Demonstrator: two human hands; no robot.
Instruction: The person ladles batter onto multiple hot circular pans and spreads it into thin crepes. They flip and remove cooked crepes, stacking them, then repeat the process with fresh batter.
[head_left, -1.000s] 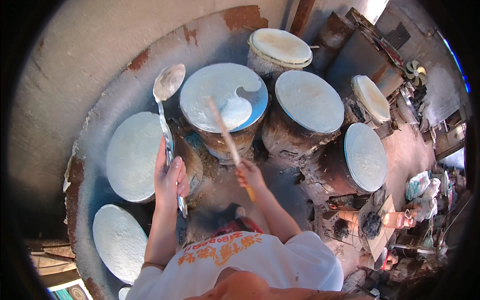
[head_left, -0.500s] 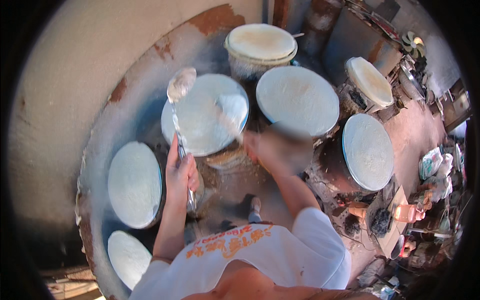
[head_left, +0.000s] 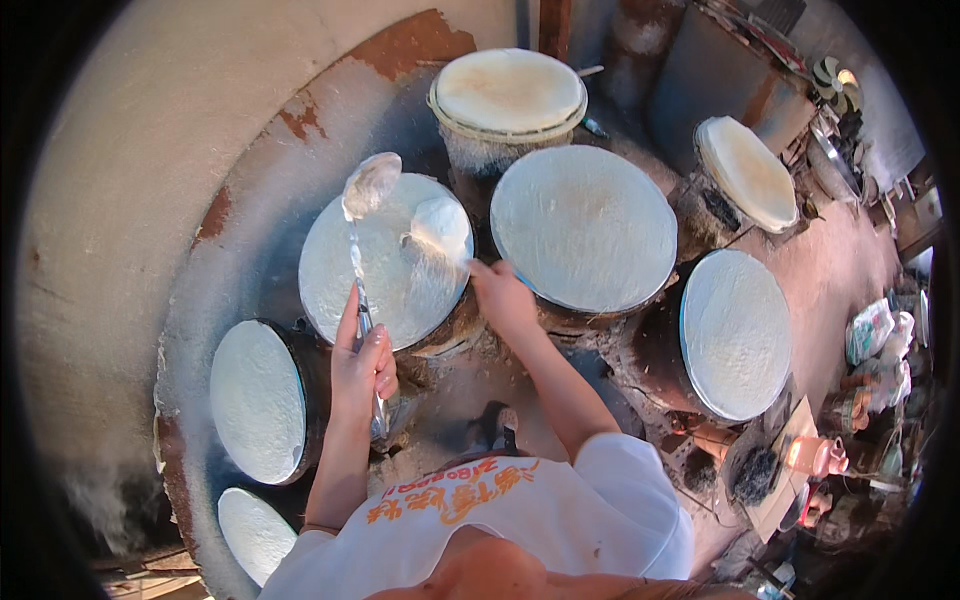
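Drum stove [head_left: 455,330]: rust-brown, beneath the griddle's lower edge.
Griddle [head_left: 312,300]: round, spread with white batter [head_left: 335,262].
Ladle [head_left: 358,262]: metal, its batter-smeared bowl over the griddle's upper left edge.
Stick [head_left: 462,264]: motion-blurred, over the griddle's right edge.
Left hand [head_left: 364,352]: fingers clamped round the ladle's handle.
Right hand [head_left: 503,295]: fingers closed round the stick.
Batter patch [head_left: 440,220]: thicker, near the griddle's upper right edge.

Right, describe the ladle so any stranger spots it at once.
From the white shirt below, follow the left arm up to the left hand. It holds the ladle, set apart from the flat white disc behind by its shiny handle and rounded bowl.
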